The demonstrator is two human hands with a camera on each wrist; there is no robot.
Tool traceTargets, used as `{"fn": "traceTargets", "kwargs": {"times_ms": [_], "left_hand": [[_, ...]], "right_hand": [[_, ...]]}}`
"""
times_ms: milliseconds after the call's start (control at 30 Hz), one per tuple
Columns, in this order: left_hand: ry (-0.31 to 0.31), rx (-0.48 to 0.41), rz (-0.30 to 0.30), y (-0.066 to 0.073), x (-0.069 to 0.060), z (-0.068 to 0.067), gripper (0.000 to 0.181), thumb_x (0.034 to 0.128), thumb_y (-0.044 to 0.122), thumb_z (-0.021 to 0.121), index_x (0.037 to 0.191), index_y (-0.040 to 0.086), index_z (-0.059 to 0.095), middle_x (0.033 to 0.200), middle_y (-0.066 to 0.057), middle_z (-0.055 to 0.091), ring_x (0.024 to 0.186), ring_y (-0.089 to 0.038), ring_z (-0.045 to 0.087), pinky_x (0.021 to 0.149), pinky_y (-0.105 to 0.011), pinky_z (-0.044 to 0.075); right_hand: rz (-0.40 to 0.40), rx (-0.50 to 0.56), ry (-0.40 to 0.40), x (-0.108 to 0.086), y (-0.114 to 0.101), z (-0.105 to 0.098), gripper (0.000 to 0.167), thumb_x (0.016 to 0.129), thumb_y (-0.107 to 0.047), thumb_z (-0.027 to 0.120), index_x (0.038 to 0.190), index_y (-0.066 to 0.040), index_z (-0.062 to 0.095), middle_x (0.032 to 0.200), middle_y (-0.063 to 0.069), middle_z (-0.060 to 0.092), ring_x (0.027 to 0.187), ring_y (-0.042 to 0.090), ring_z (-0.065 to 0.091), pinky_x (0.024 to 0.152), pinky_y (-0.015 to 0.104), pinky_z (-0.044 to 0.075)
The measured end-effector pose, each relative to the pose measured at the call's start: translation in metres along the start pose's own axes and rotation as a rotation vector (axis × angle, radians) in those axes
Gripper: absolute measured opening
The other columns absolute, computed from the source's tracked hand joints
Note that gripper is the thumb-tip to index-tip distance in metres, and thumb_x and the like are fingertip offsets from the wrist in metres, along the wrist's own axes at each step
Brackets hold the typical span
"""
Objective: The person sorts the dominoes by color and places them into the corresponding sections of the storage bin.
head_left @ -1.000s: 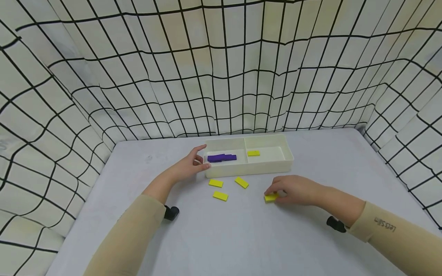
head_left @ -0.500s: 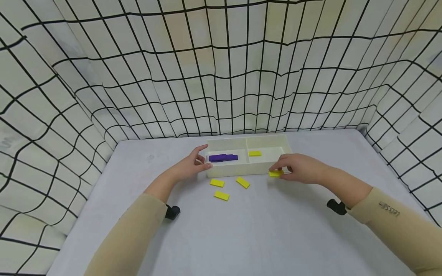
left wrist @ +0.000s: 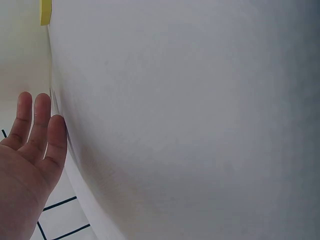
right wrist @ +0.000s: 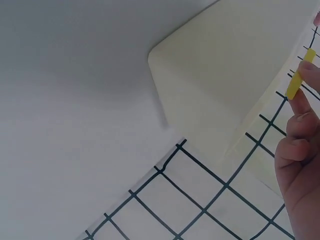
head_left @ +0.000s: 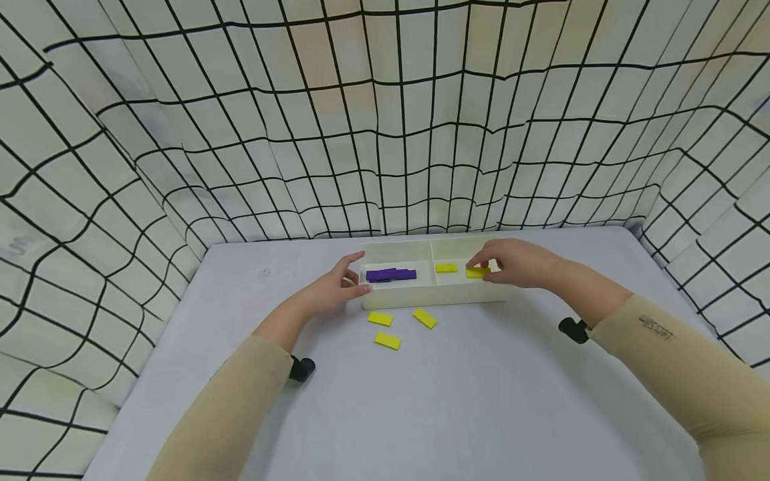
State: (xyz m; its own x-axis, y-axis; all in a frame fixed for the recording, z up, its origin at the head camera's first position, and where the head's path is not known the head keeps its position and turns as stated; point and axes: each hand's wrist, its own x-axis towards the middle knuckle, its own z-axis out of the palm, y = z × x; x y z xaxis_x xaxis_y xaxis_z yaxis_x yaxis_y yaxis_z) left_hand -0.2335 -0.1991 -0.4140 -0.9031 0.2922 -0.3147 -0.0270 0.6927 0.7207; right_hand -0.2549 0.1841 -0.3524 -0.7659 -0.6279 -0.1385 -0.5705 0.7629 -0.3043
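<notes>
A white two-compartment tray (head_left: 433, 294) holds several purple blocks (head_left: 391, 274) on its left side and one yellow block (head_left: 446, 268) on its right side. My right hand (head_left: 522, 264) pinches another yellow block (head_left: 475, 272) between fingertips and thumb over the right compartment; the right wrist view shows that block (right wrist: 294, 86) above the level of the tray wall (right wrist: 200, 75). At the tray's left end, my left hand (head_left: 327, 292) rests with thumb and index finger spread against it. In the left wrist view the fingers of that hand (left wrist: 30, 175) look nearly straight.
Three yellow blocks (head_left: 380, 318) (head_left: 424, 318) (head_left: 388, 341) lie loose on the white table (head_left: 421, 414) in front of the tray. Black netting (head_left: 385, 137) over pale sheets rises behind the table and at both sides.
My right hand has carried a yellow block from the table in front of the tray, up and away from me, to the right compartment. My left hand stays at the tray's left end.
</notes>
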Motion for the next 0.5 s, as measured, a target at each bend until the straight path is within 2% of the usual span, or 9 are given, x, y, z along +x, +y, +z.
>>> {"fn": "traceTargets", "kwargs": {"times_ms": [233, 500], "left_hand": [[-0.01, 0.001, -0.008, 0.001, -0.002, 0.0, 0.086, 0.095, 0.047, 0.064, 0.158, 0.04, 0.006, 0.139, -0.012, 0.044, 0.129, -0.031, 0.048, 0.107, -0.054, 0.037], [-0.005, -0.004, -0.016, 0.001, -0.002, 0.0, 0.085, 0.0943, 0.047, 0.064, 0.157, 0.042, 0.007, 0.137, -0.01, 0.045, 0.127, -0.029, 0.049, 0.106, -0.053, 0.038]], "right_hand": [[0.014, -0.032, -0.048, 0.023, 0.004, 0.002, 0.032, 0.092, -0.016, 0.071, 0.123, -0.023, 0.07, 0.104, -0.003, 0.064, 0.089, 0.02, 0.056, 0.077, 0.035, 0.05], [0.042, -0.091, -0.104, 0.041, 0.011, 0.009, 0.03, 0.092, -0.013, 0.07, 0.122, -0.019, 0.071, 0.102, -0.001, 0.064, 0.094, 0.02, 0.056, 0.087, 0.04, 0.049]]}}
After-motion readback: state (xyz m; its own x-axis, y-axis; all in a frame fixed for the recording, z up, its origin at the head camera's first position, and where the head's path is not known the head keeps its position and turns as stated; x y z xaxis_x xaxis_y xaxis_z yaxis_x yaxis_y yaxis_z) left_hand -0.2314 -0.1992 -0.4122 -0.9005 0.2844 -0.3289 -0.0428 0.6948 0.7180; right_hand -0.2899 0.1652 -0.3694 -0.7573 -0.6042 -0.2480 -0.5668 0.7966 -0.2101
